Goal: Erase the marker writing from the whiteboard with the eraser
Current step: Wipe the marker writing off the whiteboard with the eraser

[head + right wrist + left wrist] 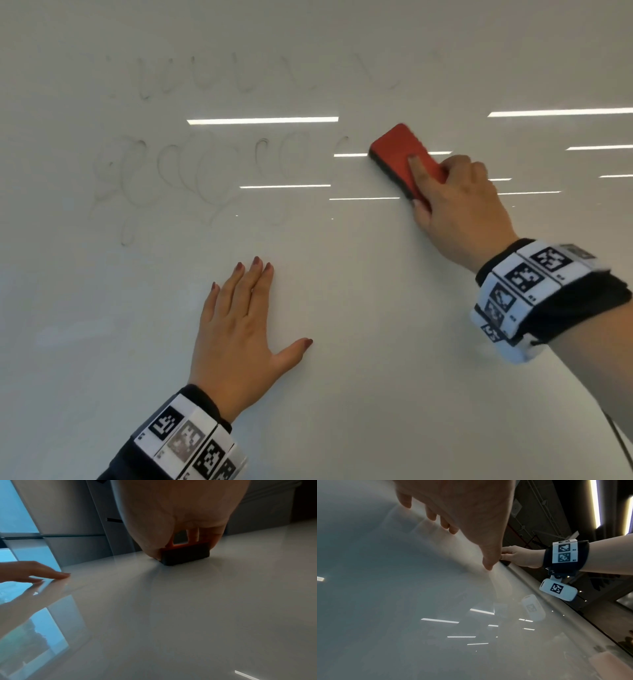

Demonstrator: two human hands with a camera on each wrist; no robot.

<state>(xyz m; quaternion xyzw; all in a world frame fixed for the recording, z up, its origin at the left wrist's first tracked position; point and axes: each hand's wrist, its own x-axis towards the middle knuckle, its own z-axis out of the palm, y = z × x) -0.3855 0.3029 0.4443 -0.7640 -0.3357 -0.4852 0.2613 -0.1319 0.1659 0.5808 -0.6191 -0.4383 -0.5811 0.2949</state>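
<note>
No containers are seen, only the whiteboard point(342, 308) filling the head view. The eraser point(397, 154), red on top with a dark felt pad underneath, is pressed flat against the board in the upper right, just right of the faint marker writing point(178, 174). It is gripped by the right hand point(459, 205): index finger laid along the red back, thumb on the lower edge, the other fingers curled over the far side. Its long axis is set diagonally, running from upper left to lower right, with the free end pointing up-left toward the writing. The lower end is covered by the hand; in the right wrist view only the dark end face point(186, 557) and a strip of red are made out below the palm. The left hand point(239, 329) is laid flat on the board lower down, fingers straight, thumb spread, nothing held. The writing is reduced to pale grey loops in two rows and cannot be read. Ceiling lights are seen reflected as bright bars point(262, 120) on the board. The eraser's upper end is motion-blurred.
</note>
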